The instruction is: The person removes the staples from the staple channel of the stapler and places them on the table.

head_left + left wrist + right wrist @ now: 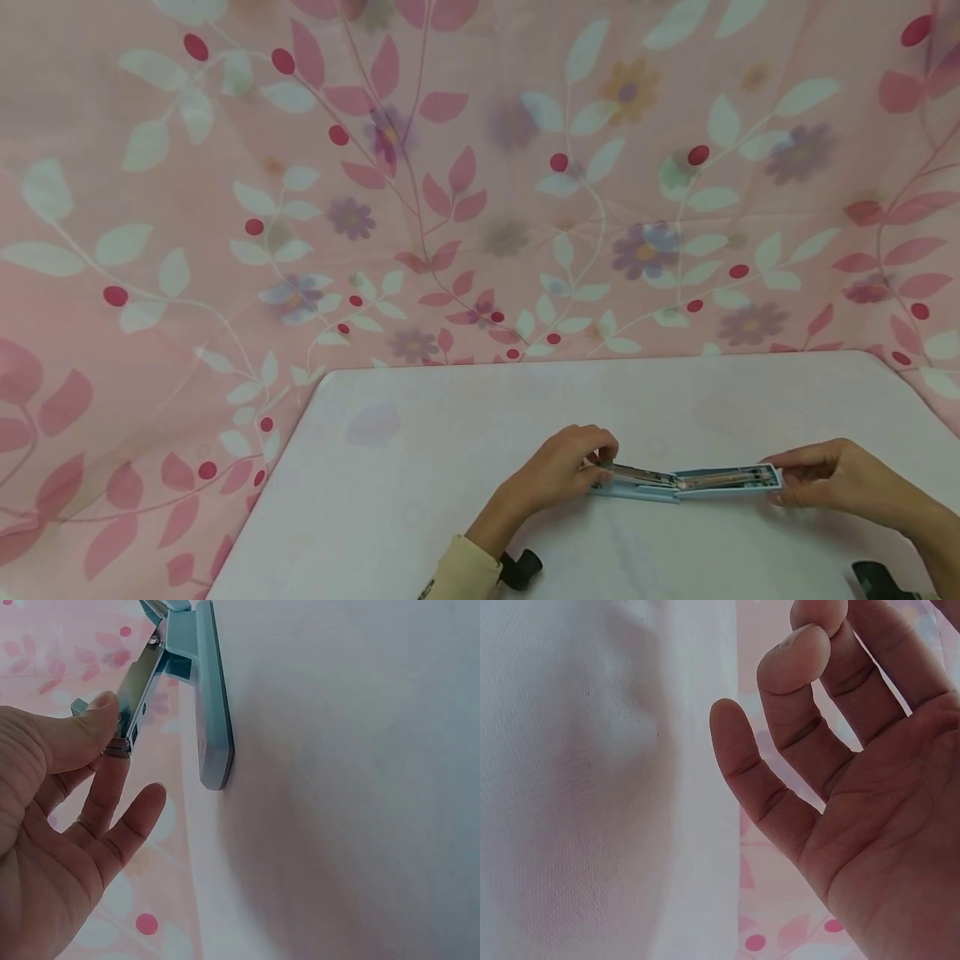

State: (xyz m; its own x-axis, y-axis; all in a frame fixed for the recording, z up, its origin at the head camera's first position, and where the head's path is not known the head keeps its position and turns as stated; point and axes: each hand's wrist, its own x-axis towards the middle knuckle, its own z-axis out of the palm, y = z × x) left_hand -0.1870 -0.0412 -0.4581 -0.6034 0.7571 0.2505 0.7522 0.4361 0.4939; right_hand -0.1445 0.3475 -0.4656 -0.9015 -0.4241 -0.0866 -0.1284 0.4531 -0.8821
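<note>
A light blue stapler (678, 498) is folded wide open above the white table, its metal inner parts facing up. My left hand (558, 471) pinches one end of it. In the left wrist view, the thumb and fingers of the left hand (75, 802) grip the tip of the metal staple magazine (139, 682), with the blue base (214, 705) apart from it. At the opposite end, my right hand (843, 479) holds the tip of the open top cover between thumb and fingers. The right wrist view shows the right hand (855, 765) with bent fingers; the stapler is outside that view.
The white table (420, 500) has rounded far corners. Behind it hangs a pink floral cloth (480, 208). A black wrist device (521, 571) is at the left wrist, and another black device (877, 579) is by the right wrist.
</note>
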